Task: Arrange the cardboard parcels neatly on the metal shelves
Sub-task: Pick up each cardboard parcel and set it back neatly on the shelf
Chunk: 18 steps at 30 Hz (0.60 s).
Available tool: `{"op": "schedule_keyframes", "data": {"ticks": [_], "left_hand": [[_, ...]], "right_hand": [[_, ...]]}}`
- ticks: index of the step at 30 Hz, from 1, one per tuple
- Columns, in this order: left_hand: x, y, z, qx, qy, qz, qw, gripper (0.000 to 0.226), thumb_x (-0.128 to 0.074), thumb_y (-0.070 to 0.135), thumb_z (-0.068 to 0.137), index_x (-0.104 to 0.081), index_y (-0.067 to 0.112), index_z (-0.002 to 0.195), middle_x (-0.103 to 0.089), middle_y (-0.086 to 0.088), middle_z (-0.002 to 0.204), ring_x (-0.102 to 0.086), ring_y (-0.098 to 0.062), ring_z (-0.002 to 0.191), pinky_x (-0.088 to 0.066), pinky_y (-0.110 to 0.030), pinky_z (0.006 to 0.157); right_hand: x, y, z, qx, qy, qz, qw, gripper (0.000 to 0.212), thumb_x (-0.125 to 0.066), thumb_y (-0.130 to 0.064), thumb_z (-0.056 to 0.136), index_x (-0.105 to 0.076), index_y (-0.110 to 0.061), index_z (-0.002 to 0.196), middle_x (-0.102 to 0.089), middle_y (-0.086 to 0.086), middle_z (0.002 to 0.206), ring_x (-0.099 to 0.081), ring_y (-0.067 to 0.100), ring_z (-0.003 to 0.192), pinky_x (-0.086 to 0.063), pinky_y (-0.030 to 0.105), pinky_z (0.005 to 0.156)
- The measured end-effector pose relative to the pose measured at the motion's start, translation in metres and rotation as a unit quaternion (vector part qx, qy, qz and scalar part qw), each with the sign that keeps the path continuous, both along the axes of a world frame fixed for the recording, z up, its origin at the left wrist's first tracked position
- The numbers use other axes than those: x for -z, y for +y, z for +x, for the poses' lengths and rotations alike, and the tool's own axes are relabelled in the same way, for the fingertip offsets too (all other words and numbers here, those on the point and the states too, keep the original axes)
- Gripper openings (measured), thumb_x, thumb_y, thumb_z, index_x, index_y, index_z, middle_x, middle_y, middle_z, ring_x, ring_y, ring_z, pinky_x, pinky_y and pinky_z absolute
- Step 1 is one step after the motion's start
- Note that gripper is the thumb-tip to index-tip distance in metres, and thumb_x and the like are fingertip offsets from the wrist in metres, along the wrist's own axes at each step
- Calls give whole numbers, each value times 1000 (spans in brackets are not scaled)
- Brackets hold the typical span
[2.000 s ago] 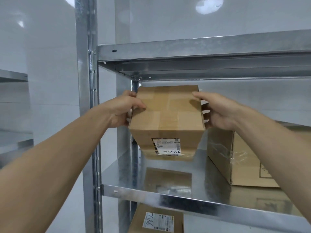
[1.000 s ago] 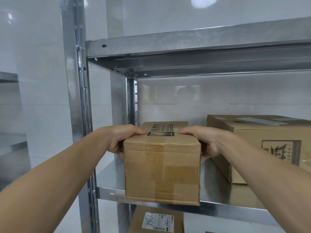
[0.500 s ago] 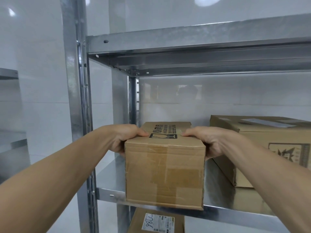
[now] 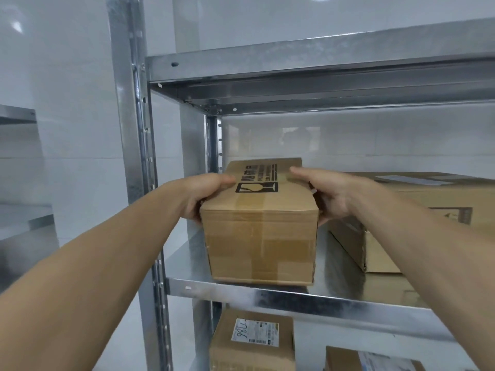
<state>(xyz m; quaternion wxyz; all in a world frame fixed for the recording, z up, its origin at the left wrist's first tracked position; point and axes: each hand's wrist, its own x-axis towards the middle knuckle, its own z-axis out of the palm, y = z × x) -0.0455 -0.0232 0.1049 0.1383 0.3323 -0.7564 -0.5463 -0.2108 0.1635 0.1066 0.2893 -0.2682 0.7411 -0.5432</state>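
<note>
Two hands clamp the small parcel [image 4: 259, 236] from either side. The left hand [image 4: 206, 196] lays its thumb over the top edge, with its fingers curled down the left face. The right hand [image 4: 332, 199] stretches its thumb along the top and wraps its fingers round the right face. The parcel sits at the left end of the middle shelf [image 4: 267, 293], with its near face right at the front lip. Whether its base bears fully on the metal I cannot tell.

A printed glass symbol [image 4: 256, 187] on top suggests breakable contents, so a drop would matter. Letting go this close to the lip could let the parcel tip forward onto the labelled parcel [image 4: 251, 344] on the shelf below.

The right hand's fingers lie in the narrow gap beside the larger parcel [image 4: 442, 196]. Sliding the parcel right would likely trap them, or knock the larger one askew. Pushing it left risks jamming the left knuckles against the upright post [image 4: 134, 156]. An uneven shove would probably leave it crooked.
</note>
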Motion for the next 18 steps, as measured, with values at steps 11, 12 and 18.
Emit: {"op": "schedule_keyframes", "data": {"ticks": [11,12,18], "left_hand": [[-11,13,5,-48,148,-95,983,60,-38,70,98,-49,28,139,-67,1,115,-64,-21,102,-46,-41,85],[-9,12,6,-44,151,-91,983,65,-37,71,97,-43,28,145,-64,2,119,-63,-22,106,-47,-43,89],[-3,13,11,30,173,24,984,70,-33,77,94,-51,25,138,-63,-11,129,-65,-38,114,-50,-62,99]], "right_hand": [[-15,12,-6,64,-36,-177,981,73,-31,-77,96,-54,-8,106,-67,21,107,-66,39,97,-47,60,103],[-17,13,-7,71,-40,-184,980,74,-30,-77,96,-54,-8,105,-67,21,105,-67,39,94,-50,58,100],[-18,15,-14,61,-45,-176,981,80,-27,-84,92,-42,-32,151,-57,29,127,-60,48,112,-48,66,100]]}}
